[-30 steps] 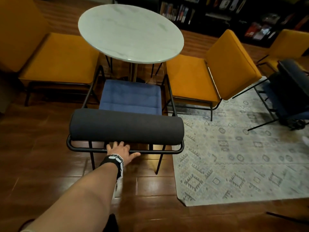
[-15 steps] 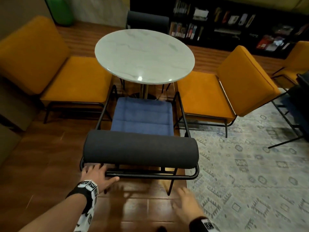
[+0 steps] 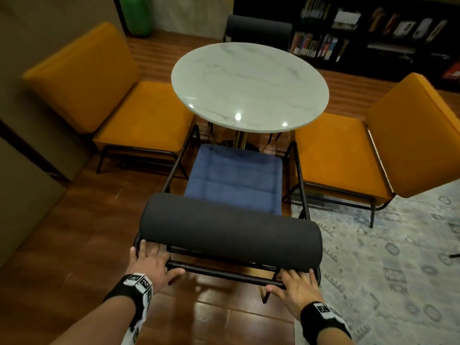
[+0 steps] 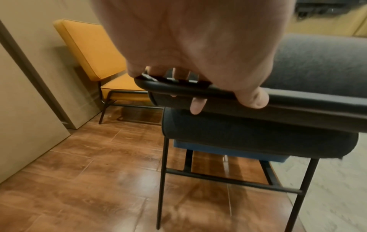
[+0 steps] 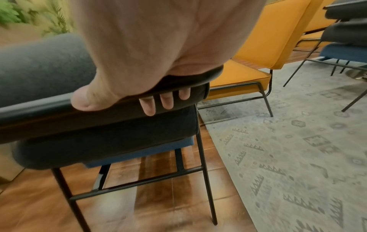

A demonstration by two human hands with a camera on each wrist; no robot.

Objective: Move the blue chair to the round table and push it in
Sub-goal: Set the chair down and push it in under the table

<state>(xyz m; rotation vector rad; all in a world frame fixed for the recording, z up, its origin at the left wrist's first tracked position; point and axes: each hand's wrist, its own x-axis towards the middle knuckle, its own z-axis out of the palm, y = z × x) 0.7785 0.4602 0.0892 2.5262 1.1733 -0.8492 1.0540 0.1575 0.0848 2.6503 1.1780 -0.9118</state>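
The blue chair (image 3: pixel 235 180) is standing at the near edge of the round desk (image 3: pixel 250 87), its seat front lying just under the marble rim. The left hand (image 3: pixel 150 261) is gripping the black back rail (image 3: pixel 224 272) of the chair at its left corner, fingers (image 4: pixel 195 106) curling over the rail below the dark bolster (image 3: pixel 230 232). The right hand (image 3: pixel 296 286) is gripping the same rail at its right corner, fingers (image 5: pixel 149 106) wrapping under it. Two yellow chairs are flanking the blue chair, one (image 3: pixel 119 105) to its left and one (image 3: pixel 368 145) to its right. The chair's right rear leg is standing beside the edge of the patterned rug (image 3: pixel 398 257).
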